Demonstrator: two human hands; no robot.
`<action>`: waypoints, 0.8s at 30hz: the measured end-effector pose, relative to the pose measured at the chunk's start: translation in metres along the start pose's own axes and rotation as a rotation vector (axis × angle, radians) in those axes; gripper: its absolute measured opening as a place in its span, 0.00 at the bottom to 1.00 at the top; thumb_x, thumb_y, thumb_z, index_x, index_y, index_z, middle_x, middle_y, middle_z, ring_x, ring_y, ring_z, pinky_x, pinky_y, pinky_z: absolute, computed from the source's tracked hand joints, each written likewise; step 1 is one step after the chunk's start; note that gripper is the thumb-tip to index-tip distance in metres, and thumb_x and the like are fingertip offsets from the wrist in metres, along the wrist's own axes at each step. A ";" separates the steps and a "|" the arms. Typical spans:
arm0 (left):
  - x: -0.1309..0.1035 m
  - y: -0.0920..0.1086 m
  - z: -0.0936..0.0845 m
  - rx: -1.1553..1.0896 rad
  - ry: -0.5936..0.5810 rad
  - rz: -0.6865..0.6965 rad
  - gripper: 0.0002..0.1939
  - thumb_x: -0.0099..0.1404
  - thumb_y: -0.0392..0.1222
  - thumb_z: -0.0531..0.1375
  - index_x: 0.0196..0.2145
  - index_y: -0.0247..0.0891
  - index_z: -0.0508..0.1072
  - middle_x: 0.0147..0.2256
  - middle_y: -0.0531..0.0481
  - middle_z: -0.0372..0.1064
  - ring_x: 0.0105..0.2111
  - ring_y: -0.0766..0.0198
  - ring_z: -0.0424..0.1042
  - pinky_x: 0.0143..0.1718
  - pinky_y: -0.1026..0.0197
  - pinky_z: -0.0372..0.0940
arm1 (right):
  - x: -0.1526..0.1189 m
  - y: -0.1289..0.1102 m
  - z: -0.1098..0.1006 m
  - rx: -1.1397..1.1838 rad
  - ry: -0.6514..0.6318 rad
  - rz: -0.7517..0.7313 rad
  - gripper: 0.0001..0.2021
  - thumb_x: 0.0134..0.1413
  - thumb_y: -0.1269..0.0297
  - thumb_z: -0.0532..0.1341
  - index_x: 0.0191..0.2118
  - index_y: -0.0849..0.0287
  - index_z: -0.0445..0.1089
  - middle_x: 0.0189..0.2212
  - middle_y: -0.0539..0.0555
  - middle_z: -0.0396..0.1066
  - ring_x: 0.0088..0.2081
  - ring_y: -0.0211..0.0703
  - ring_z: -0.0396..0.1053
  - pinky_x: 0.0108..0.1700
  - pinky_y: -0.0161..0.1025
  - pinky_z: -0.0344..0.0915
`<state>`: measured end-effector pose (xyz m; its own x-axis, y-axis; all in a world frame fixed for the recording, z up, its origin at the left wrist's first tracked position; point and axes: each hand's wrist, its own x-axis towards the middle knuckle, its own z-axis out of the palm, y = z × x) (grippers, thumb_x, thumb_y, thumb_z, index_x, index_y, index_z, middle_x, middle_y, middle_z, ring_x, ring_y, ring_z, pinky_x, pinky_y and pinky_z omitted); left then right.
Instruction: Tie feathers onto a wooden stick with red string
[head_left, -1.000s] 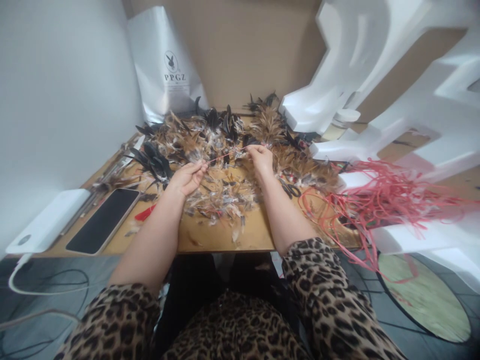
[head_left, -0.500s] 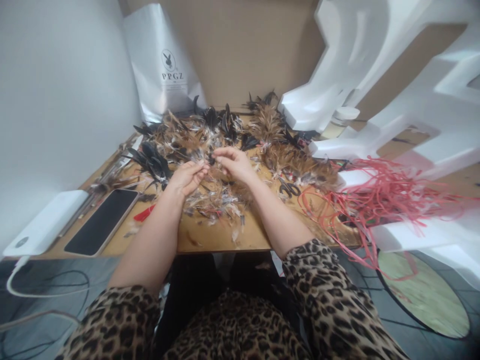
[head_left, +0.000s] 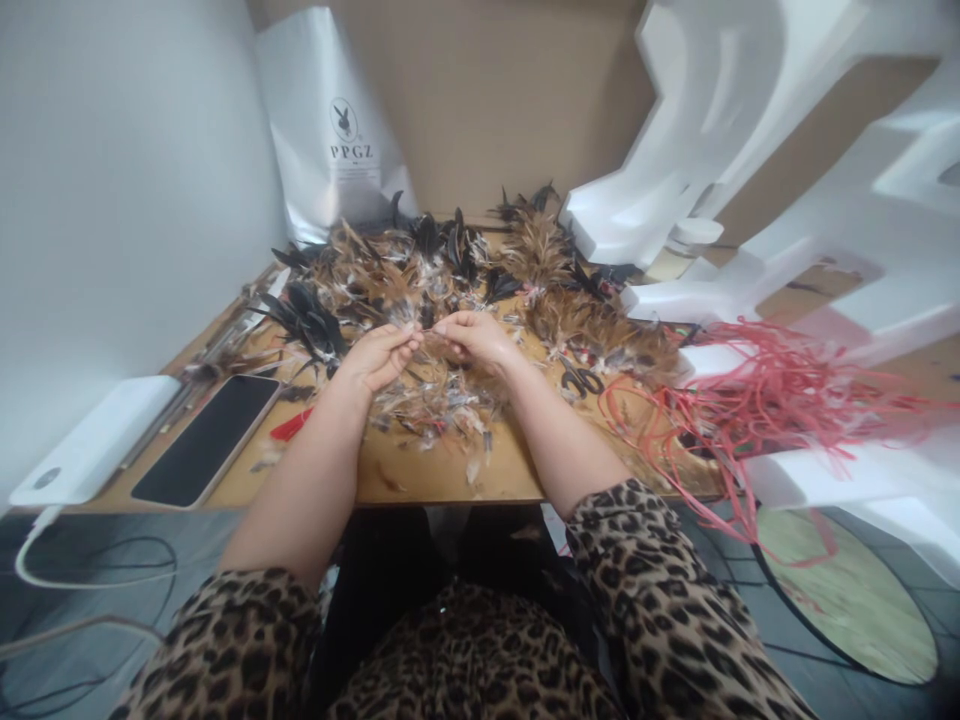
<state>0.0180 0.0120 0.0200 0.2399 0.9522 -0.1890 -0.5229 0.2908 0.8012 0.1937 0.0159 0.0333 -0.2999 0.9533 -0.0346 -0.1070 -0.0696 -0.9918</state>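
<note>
While left hand [head_left: 384, 352] and right hand [head_left: 474, 338] both pinch thin strand [head_left: 427, 331], closed up — loose feathers [head_left: 441, 408] clutter near side of grip, scissors [head_left: 582, 381] off right.

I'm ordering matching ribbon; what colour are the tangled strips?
Tangled strips: pinkish red, clearest in the head view.

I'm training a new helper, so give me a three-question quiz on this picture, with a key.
1. True or false: the phone lies to the left of the left hand.
2. What colour is the tangle of strips: A blue, B pinkish red, or C green?
3. What runs between the left hand's fingertips and those of the right hand?

Key: 1. True. 2. B. 3. A thin strand, too small to identify.
</note>
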 end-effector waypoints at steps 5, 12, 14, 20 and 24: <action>0.000 -0.002 0.002 0.070 0.020 0.008 0.06 0.61 0.25 0.58 0.28 0.23 0.73 0.21 0.44 0.72 0.18 0.73 0.70 0.19 0.76 0.65 | -0.003 -0.004 0.001 0.004 0.011 -0.013 0.07 0.45 0.67 0.66 0.27 0.64 0.68 0.16 0.46 0.67 0.12 0.25 0.54 0.12 0.25 0.45; 0.001 -0.006 0.002 0.195 0.032 0.047 0.05 0.56 0.29 0.64 0.24 0.24 0.74 0.20 0.44 0.71 0.16 0.73 0.69 0.18 0.75 0.63 | 0.002 0.003 0.001 -0.127 -0.026 -0.105 0.07 0.45 0.64 0.65 0.28 0.62 0.69 0.12 0.43 0.62 0.13 0.27 0.53 0.15 0.26 0.48; 0.001 -0.007 0.002 0.236 0.028 0.056 0.06 0.54 0.31 0.66 0.23 0.25 0.73 0.19 0.44 0.70 0.16 0.72 0.68 0.18 0.75 0.63 | 0.005 0.006 0.000 -0.189 -0.011 -0.178 0.07 0.44 0.64 0.64 0.27 0.63 0.69 0.14 0.44 0.64 0.16 0.27 0.56 0.20 0.26 0.53; 0.000 -0.008 0.002 0.316 -0.012 0.064 0.11 0.50 0.35 0.69 0.20 0.27 0.72 0.18 0.45 0.69 0.15 0.73 0.67 0.17 0.74 0.61 | 0.011 0.013 -0.004 -0.448 0.057 -0.358 0.10 0.43 0.61 0.63 0.27 0.64 0.72 0.17 0.46 0.64 0.20 0.29 0.54 0.24 0.28 0.51; 0.000 -0.009 -0.001 0.336 -0.063 0.061 0.12 0.48 0.37 0.70 0.21 0.27 0.72 0.18 0.47 0.69 0.15 0.74 0.65 0.15 0.74 0.58 | 0.009 0.010 -0.004 -0.508 0.057 -0.404 0.10 0.45 0.61 0.61 0.27 0.64 0.73 0.17 0.46 0.63 0.21 0.30 0.52 0.24 0.29 0.49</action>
<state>0.0221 0.0090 0.0121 0.2724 0.9561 -0.1083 -0.2415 0.1769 0.9541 0.1941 0.0248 0.0222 -0.2778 0.8903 0.3608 0.2651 0.4320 -0.8620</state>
